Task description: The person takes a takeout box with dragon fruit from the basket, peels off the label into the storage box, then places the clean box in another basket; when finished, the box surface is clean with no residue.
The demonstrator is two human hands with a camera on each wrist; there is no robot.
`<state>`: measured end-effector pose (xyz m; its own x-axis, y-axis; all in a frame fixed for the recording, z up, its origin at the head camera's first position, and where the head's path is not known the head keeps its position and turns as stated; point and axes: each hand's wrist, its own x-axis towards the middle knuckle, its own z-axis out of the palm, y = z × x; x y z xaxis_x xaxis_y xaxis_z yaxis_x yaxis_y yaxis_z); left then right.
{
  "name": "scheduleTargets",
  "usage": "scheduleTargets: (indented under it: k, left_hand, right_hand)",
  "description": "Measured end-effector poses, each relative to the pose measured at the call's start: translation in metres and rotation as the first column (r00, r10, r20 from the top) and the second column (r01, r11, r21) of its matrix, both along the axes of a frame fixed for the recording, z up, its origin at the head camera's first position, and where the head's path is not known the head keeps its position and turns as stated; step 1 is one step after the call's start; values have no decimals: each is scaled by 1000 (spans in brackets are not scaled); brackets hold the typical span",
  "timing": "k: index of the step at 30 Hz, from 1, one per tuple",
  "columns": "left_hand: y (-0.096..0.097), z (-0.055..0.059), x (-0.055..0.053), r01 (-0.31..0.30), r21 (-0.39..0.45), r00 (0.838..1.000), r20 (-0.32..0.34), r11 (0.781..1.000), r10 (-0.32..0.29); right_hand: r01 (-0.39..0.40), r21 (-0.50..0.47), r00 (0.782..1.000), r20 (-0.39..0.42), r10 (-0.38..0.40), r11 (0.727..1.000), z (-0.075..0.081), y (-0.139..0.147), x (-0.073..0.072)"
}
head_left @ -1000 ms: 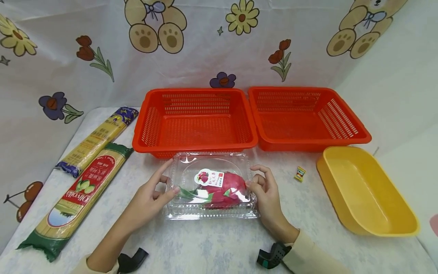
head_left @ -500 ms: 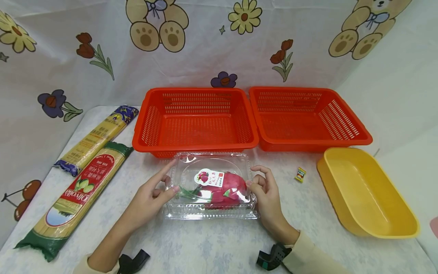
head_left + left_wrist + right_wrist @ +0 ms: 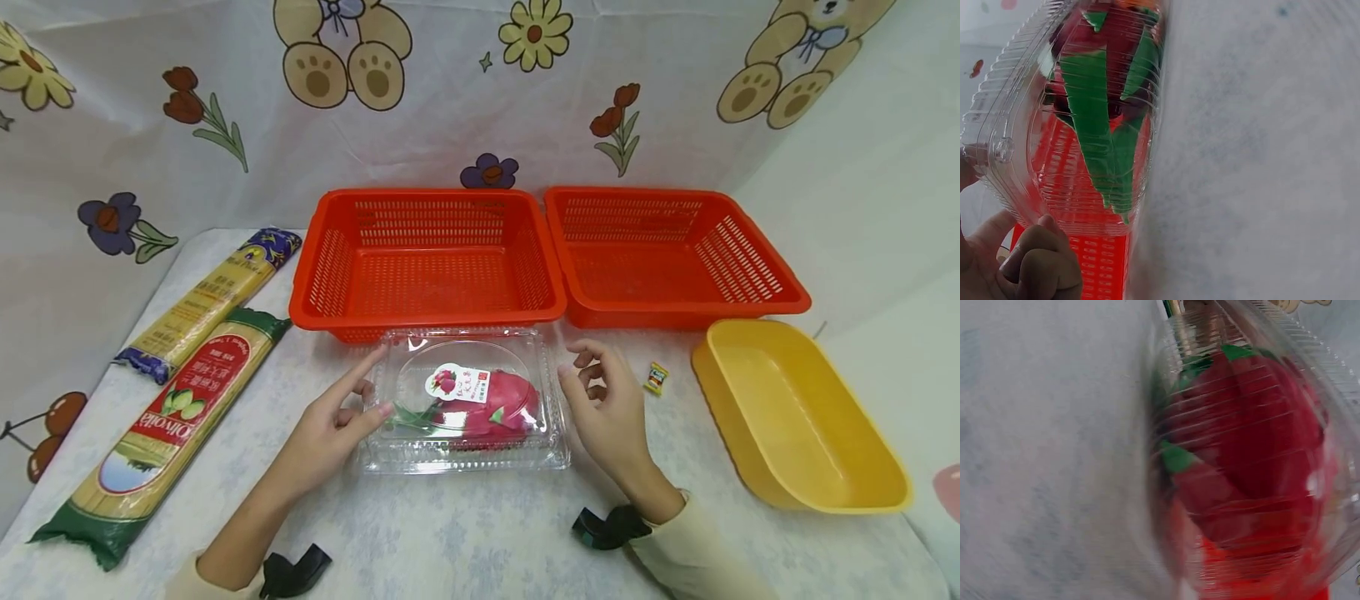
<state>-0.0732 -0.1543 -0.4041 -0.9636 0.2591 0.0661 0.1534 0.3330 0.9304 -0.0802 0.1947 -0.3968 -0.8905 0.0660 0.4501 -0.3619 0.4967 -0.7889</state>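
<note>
A clear plastic clamshell box (image 3: 405, 375) with a pink dragon fruit (image 3: 513, 408) inside lies on the table in front of the left basket. Its lid bears a white fruit label (image 3: 457, 382). The person's left hand (image 3: 330, 421) holds the box's left side, thumb on the lid's edge, index finger stretched along the side and the others bent, as the left wrist view also shows. Just off the right side of the box is the right hand (image 3: 611, 408), fingers loosely bent with nothing in them. In the right wrist view the dragon fruit (image 3: 1254, 437) appears blurred and that hand is out of sight.
Two red plastic baskets (image 3: 427, 322) (image 3: 675, 318) stand side by side behind the box. To the right are a small yellow candy packet (image 3: 656, 378) and a yellow tub (image 3: 806, 425). Two packs of noodles (image 3: 213, 304) (image 3: 168, 433) lie at the left.
The right hand has let go of the box's right side and moved a little to the right. The left hand and the box have hardly moved.
</note>
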Motion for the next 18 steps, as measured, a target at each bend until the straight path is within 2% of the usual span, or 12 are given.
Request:
scheduleTargets:
  k: [3,6,10,12,15,18]
  left_hand:
    - [0,1,0,-6,-7,1000,1,1000,6]
    - [-1,2,0,-11,-17,1000,13,1000,11]
    - [-1,3,0,-9,-25,1000,26,1000,10]
    - [-1,3,-1,-7,-24,1000,28,1000,7]
    - [-1,3,0,-2,-19,1000,26,1000,2]
    - [0,2,0,3,-11,1000,27,1000,-3]
  right_hand:
    - [-42,111,990,-130,56,993,15,-2,0]
    - [-157,211,964,-179,196,965,28,-10,1]
    - [-307,305,924,-134,359,902,39,-27,0]
    - [-346,345,915,-83,395,872,41,-34,-2]
    - [-362,395,920,6,391,845,44,-44,-7]
    - [-356,415,931,83,356,837,46,-48,-13]
